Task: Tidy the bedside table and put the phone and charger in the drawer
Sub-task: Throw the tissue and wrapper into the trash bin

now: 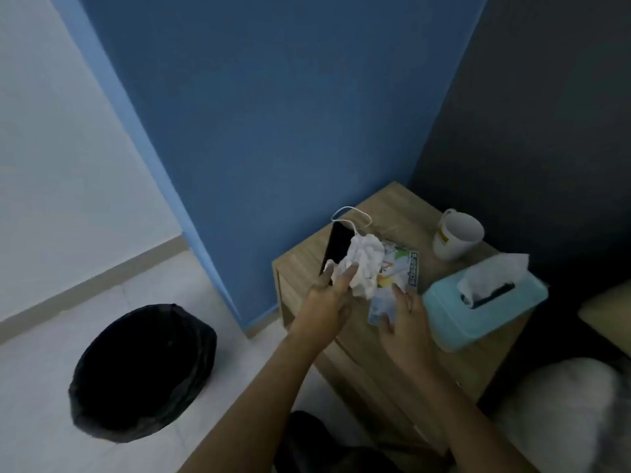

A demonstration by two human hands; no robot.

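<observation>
A wooden bedside table stands against the blue wall. A black phone lies near its left edge, with a white charger cable looped behind it. My left hand grips a crumpled white tissue wad just above the phone and a colourful booklet. My right hand rests on the booklet's near end, thumb and fingers pinching its edge. The drawer fronts below the tabletop are mostly hidden by my arms.
A white mug stands at the back right of the table. A teal tissue box sits at the right front. A bin lined with a black bag stands on the floor to the left. A white pillow lies at lower right.
</observation>
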